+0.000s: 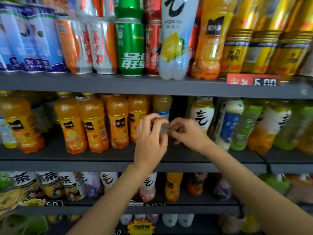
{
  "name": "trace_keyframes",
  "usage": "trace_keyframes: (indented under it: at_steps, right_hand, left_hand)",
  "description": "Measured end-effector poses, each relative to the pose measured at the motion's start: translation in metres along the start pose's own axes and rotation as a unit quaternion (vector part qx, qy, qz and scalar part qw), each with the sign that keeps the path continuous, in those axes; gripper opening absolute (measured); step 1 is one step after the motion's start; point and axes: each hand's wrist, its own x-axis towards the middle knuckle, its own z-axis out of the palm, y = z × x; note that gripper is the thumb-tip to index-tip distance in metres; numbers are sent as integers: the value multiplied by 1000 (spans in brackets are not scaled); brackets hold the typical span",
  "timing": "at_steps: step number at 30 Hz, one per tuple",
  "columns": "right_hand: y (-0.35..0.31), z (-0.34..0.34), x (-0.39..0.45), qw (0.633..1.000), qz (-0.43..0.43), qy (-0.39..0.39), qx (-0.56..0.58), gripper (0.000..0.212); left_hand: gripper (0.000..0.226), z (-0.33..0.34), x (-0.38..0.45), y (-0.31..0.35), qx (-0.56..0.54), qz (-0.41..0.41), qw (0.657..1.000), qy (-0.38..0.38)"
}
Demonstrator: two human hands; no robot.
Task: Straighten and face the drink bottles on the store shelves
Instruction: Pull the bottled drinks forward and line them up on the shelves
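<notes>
A pale yellow drink bottle [163, 106] with a blue-and-white label band stands on the middle shelf [101, 164], mostly hidden behind my hands. My left hand [149, 138] curls its fingers round the bottle's left side. From the right, my right hand [183, 131] pinches the bottle's lower body with curled fingers. To its left stands a row of orange juice bottles [94, 124]. On its right, past a dark gap, is a white-labelled bottle [201, 114].
The top shelf [84, 83] carries cans and tall bottles, with a red price tag [252, 79] at its edge. Several tea and juice bottles [172, 186] fill the lower shelf. Green and white bottles [245, 126] crowd the middle shelf's right end.
</notes>
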Motion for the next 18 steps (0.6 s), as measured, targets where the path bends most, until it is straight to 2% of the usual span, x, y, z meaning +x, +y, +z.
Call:
trace_keyframes:
  at_steps: [4, 8, 12, 14, 16, 18]
  right_hand:
    - [-10, -105, -55, 982, -124, 140, -28, 2]
    - [-7, -206, -86, 945, -182, 267, -44, 9]
    - [39, -300, -94, 927, -146, 341, -59, 6]
    - [68, -341, -101, 912, -123, 376, -108, 19]
    - [98, -382, -103, 878, -104, 439, -157, 35]
    - [123, -417, -102, 843, -72, 509, -158, 46]
  left_hand:
    - [26, 23, 46, 82, -88, 75, 988, 104]
    - [26, 69, 92, 179, -130, 105, 982, 91]
    - [30, 136, 127, 261, -137, 57, 988, 51]
    - [31, 169, 140, 289, -129, 37, 990, 49]
    - [25, 194, 152, 311, -116, 31, 992, 48]
    - [25, 211, 160, 328, -100, 28, 993, 53]
